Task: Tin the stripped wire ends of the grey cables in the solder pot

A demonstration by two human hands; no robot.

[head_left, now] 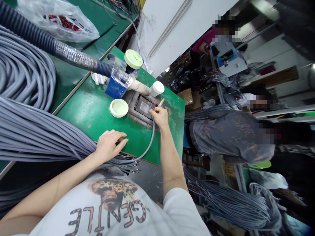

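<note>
At the near edge of the surface, a bundle of grey cables comes in from the left, its loose ends hanging past the edge. The left grip is beside it, fingers loosely curled, thumb apart, with nothing visibly held; best kept back from the block. The right grip is pinched shut on one cable, just below its fine bared wires, at the right side of the dark metal block. That short hold should steady the tip; the slack, looping over the near edge, wants to run free so it doesn't tug. Fingertips look close to the block, which may be hot, so leave them clear of its middle. A pale open tub sits left of the block. Beyond, the hose nozzle and white tub crowd the far side, limiting reach; a lidded tub stands toward the far corner.
</note>
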